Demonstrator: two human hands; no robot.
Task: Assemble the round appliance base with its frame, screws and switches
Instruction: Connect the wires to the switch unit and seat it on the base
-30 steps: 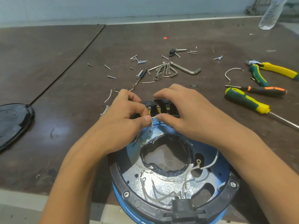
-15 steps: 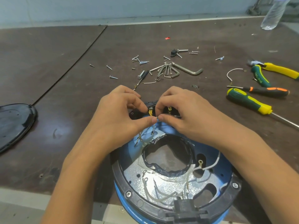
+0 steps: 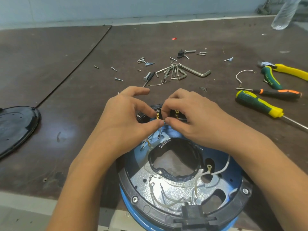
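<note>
On table (image 3: 75, 130): round blue base (image 3: 232, 175) w/ black frame (image 3: 146, 208), white wires (image 3: 222, 170)

2 bare forearms (image 3: 80, 180) w/ bare wrists, left grip (image 3: 126, 124) & right grip (image 3: 196, 120) bare too, short thumb nails

The left hand (image 3: 126, 125) has opened out of its tight curl: its index finger, tucked in a second ago, now lifts clear and points out over the desk (image 3: 80, 104). The right hand (image 3: 196, 124) has bent its index finger down beside a gold terminal (image 3: 157, 116) and now covers more of the switch block (image 3: 140, 116). Both thumbs now pinch the wire end (image 3: 163, 120) closer to that terminal.
</note>
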